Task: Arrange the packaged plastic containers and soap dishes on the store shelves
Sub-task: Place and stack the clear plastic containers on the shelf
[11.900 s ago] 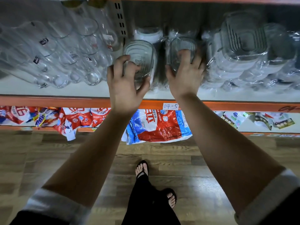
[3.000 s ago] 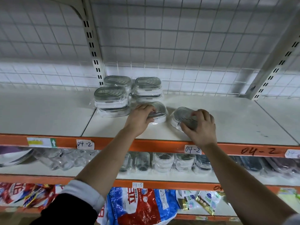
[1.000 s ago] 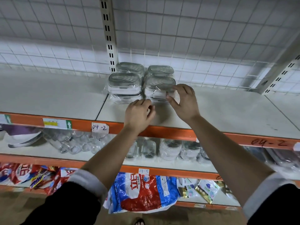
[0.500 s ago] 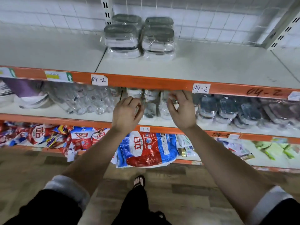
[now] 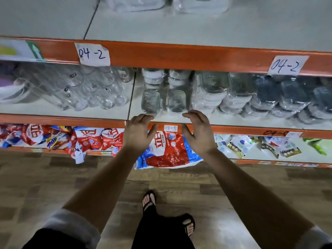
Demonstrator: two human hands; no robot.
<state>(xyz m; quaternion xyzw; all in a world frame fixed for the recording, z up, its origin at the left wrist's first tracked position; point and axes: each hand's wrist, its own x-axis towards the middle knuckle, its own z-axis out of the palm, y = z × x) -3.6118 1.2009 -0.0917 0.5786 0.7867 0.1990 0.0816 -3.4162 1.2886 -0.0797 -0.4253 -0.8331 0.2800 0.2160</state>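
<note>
2 wrapped soap dishes [image 5: 150,102] stand side by side at the front of the middle shelf [image 5: 71,119], just ahead of both hands. 1 second ago those hands were up on the top shelf [image 5: 179,56], squaring a dish onto the wrapped stacks [image 5: 136,5] there; now they've dropped down. The left hand [image 5: 138,132] and right hand [image 5: 197,132] are both empty, fingers spread and loosely curved, 1 lined up with each dish, though I can't tell if the left fingertips touch yet. So the last pair looks delivered and the next 2 look set for pickup. Clear glasses [image 5: 89,90] sit left, stacked containers [image 5: 215,97] right.
</note>
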